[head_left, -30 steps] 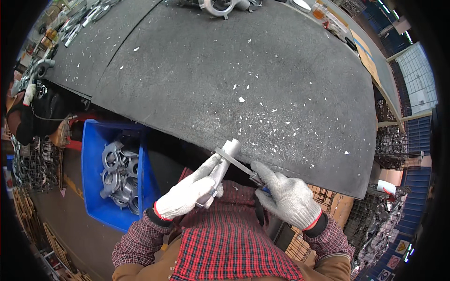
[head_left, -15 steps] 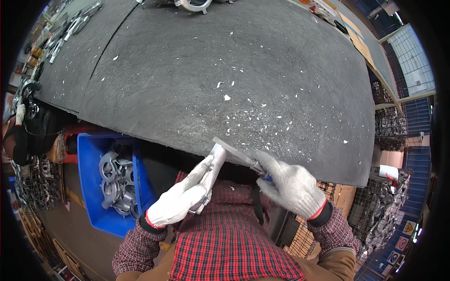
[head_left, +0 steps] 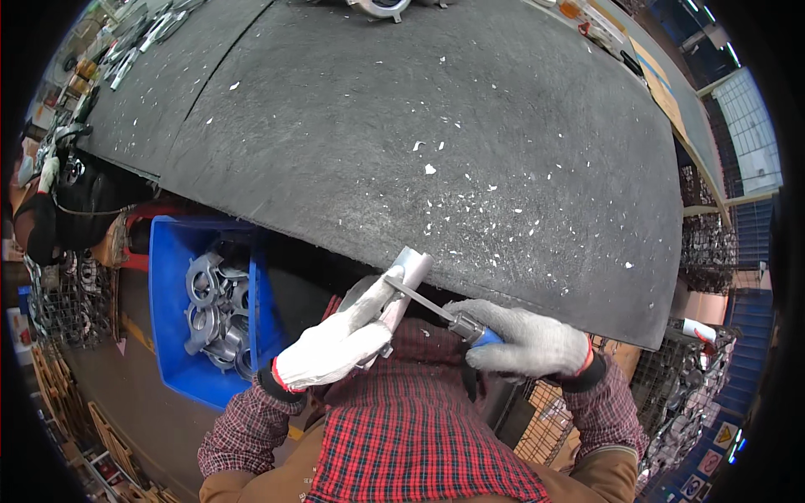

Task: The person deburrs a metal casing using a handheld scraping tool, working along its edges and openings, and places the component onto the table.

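Observation:
My left hand (head_left: 331, 348), in a white glove, is wrapped round a silvery metal part (head_left: 414, 267). The part's tube-like end stands up past my fingers at the table's front edge; its lower portion is mostly hidden by the glove. In my gloved right hand (head_left: 537, 339) is a file (head_left: 429, 304), gripped by its blue handle. The file's thin blade points up and left, its tip against or just over the part beside my left fingers; I cannot tell if it touches.
Small white metal chips (head_left: 430, 168) litter the dark table (head_left: 319, 142). A blue bin (head_left: 180, 369) of ring-shaped metal parts (head_left: 204, 281) stands at left below the table edge. Another ring part (head_left: 381, 8) lies at the far edge. Wire cages (head_left: 679, 402) with metal pieces stand at right.
The metal part has turned, showing its broad tube end. The file has swung from across the part's top to lower along its side, and my right hand has shifted slightly down. The view has also shifted.

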`<action>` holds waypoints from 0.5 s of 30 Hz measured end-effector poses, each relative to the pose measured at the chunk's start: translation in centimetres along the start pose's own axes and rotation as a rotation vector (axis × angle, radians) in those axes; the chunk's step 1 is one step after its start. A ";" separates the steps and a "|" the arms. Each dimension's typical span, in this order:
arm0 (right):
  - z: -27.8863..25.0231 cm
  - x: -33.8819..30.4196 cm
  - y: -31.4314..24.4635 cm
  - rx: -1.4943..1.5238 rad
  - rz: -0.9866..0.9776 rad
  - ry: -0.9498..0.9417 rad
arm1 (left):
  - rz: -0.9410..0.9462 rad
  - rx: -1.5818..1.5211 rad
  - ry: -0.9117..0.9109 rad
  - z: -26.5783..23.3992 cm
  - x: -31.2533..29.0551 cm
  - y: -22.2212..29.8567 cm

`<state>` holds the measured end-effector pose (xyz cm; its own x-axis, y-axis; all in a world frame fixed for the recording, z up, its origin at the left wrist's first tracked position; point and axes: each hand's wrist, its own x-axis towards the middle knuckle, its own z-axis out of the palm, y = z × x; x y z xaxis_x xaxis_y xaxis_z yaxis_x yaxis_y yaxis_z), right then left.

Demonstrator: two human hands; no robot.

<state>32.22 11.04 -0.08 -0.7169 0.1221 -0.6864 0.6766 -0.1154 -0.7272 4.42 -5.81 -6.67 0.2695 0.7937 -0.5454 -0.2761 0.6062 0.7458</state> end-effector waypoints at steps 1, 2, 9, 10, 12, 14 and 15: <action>0.6 -0.1 0.4 -0.010 0.000 0.000 | 0.009 -0.003 0.003 0.0 0.0 -0.2; 1.5 -0.4 1.1 -0.190 -0.111 0.120 | 0.009 0.008 -0.015 0.1 0.0 -0.2; 5.7 -0.3 -0.4 -0.846 -0.180 0.593 | 0.125 -0.129 0.006 2.0 -0.5 2.1; 6.0 -0.1 -0.3 -0.891 -0.169 0.638 | 0.130 -0.130 0.008 2.2 -0.7 2.7; 6.4 0.1 0.2 -0.940 -0.164 0.682 | 0.030 -0.149 -0.001 2.5 -0.9 3.7; 6.7 0.2 0.7 -0.776 -0.127 0.603 | 0.028 -0.122 0.008 2.5 -0.9 3.9; 6.6 0.1 0.7 -0.776 -0.128 0.601 | 0.025 -0.093 0.016 2.5 -0.8 3.9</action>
<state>31.48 4.49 -0.68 -0.7334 0.5931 -0.3322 0.6762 0.5855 -0.4472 5.46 -4.27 -2.35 0.2470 0.8089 -0.5336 -0.3674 0.5877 0.7208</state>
